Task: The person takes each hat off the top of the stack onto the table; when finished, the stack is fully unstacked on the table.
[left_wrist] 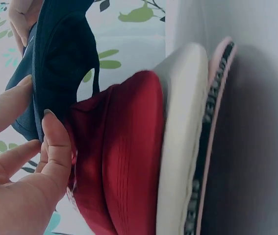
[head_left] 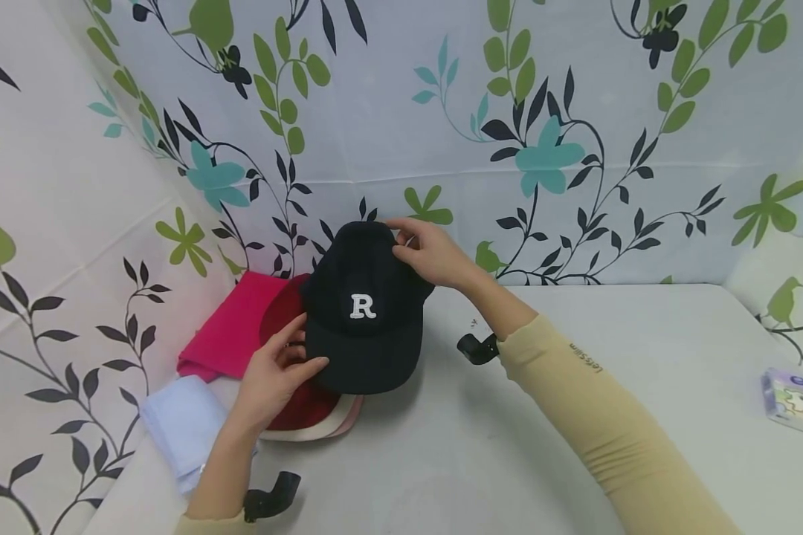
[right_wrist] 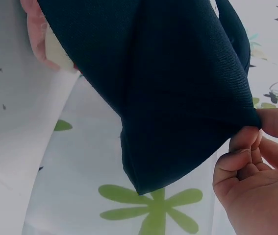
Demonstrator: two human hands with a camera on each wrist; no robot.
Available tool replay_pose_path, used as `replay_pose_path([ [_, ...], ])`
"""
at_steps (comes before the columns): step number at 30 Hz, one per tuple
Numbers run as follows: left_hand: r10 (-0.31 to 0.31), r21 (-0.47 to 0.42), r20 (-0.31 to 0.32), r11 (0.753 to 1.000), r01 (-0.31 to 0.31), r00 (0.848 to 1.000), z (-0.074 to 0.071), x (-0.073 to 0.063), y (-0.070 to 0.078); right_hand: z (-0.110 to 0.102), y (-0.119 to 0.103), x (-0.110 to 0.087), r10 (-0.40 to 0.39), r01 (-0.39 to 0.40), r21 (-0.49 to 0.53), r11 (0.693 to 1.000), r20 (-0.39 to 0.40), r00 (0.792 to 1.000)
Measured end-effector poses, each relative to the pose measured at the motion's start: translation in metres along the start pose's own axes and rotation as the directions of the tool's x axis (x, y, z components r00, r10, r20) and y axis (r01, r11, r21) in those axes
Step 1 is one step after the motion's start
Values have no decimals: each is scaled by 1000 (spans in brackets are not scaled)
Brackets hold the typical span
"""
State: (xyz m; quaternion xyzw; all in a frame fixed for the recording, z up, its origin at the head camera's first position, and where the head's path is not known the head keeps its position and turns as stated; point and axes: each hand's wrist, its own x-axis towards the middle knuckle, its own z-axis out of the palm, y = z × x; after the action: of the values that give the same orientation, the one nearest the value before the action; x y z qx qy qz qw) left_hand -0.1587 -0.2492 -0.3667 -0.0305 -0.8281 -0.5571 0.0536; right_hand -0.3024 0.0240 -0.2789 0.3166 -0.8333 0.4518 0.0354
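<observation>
A black baseball cap [head_left: 363,349] with a white letter R on its front is held up between both hands. My left hand [head_left: 276,377] pinches the edge of its brim at the left; the left wrist view shows thumb and fingers on that edge. At the crown's upper right, my right hand [head_left: 435,251] pinches the fabric between thumb and fingers, as the right wrist view also shows. Just behind and below the black cap lies a stack of caps: a red cap [left_wrist: 129,161] over a white cap [left_wrist: 183,137] and a pink-edged cap [left_wrist: 222,63] with a lettered dark band.
Bright pink folded cloth [head_left: 230,327] lies left of the caps, with light blue folded cloth [head_left: 186,423] nearer the front. A purple patterned packet [head_left: 796,401] sits at the right on the white table [head_left: 575,319]. A leaf-patterned curtain [head_left: 388,111] hangs behind.
</observation>
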Motion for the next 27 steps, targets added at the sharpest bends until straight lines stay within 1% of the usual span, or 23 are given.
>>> replay_pose_path([
  [4,11,-10,10,1000,-11,1000,6,2,1,-4,3,-2,8,-8,10,1000,-3,1000],
  [10,40,4,5,999,-40,999,17,7,4,-11,9,-7,9,-9,8,1000,-19,1000],
  [19,24,0,-9,1000,-24,1000,33,14,11,-26,13,-13,31,-31,-9,999,-37,999],
  [24,31,24,-17,999,-30,999,42,17,12,-31,17,-16,45,-46,-23,999,-43,998],
  [27,46,61,-30,997,-44,999,48,18,14,-34,21,-17,42,-43,-30,999,-51,998],
])
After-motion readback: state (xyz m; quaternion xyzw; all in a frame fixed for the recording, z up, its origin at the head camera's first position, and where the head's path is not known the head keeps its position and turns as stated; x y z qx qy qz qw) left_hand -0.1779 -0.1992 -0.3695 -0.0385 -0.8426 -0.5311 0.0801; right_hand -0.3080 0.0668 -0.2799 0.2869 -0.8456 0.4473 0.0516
